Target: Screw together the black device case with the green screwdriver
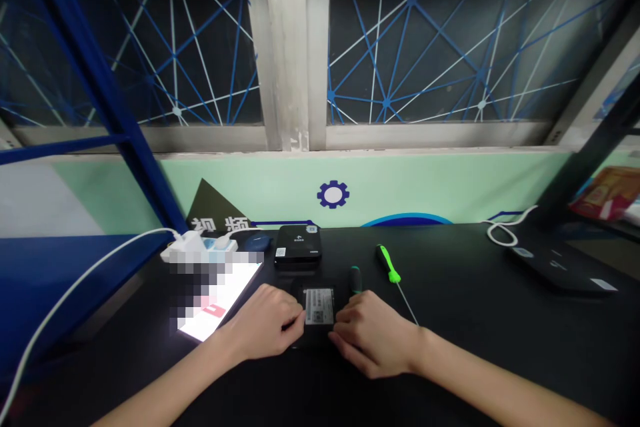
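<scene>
A black set-top box (319,307) lies on the dark table with its white printed label facing up. Its dark edges blend into the tabletop. My left hand (274,319) has its fingers curled in at the box's left side. From the right, my right hand (370,332) closes on the opposite side, knuckles up. The fingertips of both hands are mostly hidden. Just beyond my right hand is a dark green-and-black screwdriver handle (355,279), its lower part covered. A bright green screwdriver (389,266) with a long thin shaft lies to the right.
Behind stands a second black box (298,244) with stickers, a dark blue mouse (257,242) beside it. At left are a lit phone or tablet screen (220,300) and a white power strip (220,247) with cables. A flat black device (557,270) lies at right.
</scene>
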The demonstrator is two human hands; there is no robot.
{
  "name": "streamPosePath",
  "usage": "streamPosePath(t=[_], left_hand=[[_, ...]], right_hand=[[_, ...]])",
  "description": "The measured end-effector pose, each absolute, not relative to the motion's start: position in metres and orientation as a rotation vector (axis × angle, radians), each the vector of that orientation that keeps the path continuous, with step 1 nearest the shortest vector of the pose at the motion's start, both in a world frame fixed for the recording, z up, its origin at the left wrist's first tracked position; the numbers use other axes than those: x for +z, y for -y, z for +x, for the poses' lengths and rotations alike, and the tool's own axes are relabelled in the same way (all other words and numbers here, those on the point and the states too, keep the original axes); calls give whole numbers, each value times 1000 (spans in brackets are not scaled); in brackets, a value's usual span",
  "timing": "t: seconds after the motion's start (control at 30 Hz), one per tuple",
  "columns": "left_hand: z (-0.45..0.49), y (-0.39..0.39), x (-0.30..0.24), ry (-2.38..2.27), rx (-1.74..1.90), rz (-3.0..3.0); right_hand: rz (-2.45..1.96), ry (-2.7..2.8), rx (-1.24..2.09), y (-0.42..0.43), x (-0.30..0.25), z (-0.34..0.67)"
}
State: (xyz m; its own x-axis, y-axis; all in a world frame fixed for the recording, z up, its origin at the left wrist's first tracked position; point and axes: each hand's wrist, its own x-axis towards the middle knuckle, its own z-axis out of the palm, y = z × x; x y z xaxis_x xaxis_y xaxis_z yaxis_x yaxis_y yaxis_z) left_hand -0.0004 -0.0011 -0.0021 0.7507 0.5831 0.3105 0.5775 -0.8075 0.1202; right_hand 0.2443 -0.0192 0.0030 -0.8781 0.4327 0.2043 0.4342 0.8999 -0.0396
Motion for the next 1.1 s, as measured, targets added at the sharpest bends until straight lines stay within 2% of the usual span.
streamPosePath(t=[0.5,0.63,0.87,1.1], left_hand=[[-2,2,-2,-1014,512,2949],[-2,1,-3,-1012,481,3002],[-2,0,-14,-733,650,3045],[-1,1,-8,-678,551,2933]], right_hand=[[-650,2812,30,15,-6,243],[-814,2711,-51,6,-10,244],[-947,2757,-117,-5,-4,242],[-949,2820,-143,-6,-1,241]])
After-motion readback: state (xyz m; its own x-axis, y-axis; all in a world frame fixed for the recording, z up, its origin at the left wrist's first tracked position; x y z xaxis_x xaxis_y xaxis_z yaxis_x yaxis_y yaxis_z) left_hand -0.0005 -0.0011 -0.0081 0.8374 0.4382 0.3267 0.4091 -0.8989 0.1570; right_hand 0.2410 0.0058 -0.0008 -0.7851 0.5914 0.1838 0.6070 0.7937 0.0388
